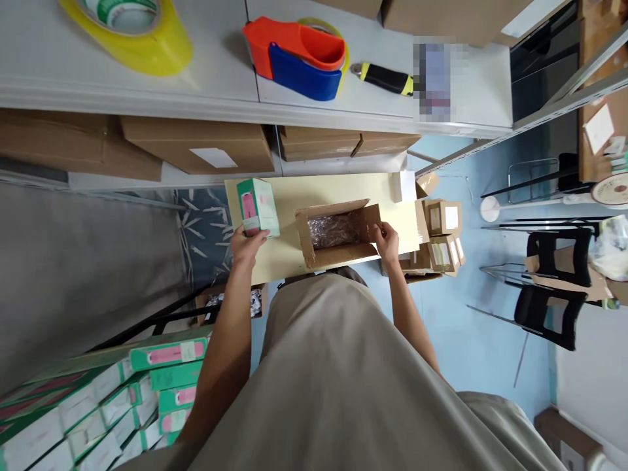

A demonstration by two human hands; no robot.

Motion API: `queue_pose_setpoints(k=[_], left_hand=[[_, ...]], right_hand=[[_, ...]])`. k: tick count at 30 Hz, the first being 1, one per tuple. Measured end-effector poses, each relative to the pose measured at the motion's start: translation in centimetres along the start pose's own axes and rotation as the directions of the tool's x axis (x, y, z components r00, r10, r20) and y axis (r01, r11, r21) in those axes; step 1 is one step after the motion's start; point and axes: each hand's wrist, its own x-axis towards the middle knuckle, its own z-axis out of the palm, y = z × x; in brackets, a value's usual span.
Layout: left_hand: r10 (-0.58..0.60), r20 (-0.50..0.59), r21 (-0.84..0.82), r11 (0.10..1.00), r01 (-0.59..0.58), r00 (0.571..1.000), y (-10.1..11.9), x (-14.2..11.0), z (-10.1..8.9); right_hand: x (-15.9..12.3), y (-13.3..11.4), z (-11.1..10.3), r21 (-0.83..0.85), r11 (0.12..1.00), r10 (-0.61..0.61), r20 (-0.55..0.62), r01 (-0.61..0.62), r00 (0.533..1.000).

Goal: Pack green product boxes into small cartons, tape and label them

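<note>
A pale yellow work table (289,190) lies in front of me. My left hand (248,244) grips the lower end of a green and white product box (267,204) with a pink picture on it, at the table's left side. Right of it stands an open cardboard box (338,256), its flaps up, with clear bubble wrap (334,230) inside. My right hand (387,242) pinches the right-hand flap of that carton. A small white box (403,186) sits at the table's far right corner.
A shelf above holds yellow tape (171,46), an orange and blue tape dispenser (299,59) and a black and yellow cutter (385,77). Stacked green and white boxes (112,412) stand lower left. Small cartons (443,217) are right of the table, black chairs (559,258) farther right.
</note>
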Motion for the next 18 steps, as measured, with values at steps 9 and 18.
queue_pose_setpoints(k=[9,18], left_hand=[[0.301,0.052,-0.260,0.925,-0.278,0.952,7.5,-13.1,-2.6],[0.307,0.396,-0.217,0.947,-0.236,0.866,12.2,-13.8,10.1]], right_hand=[[1.5,-2.7,-3.6,0.059,0.975,-0.217,0.030,0.215,0.976],[3.0,-1.3,-3.4,0.034,0.958,-0.250,0.591,0.286,0.767]])
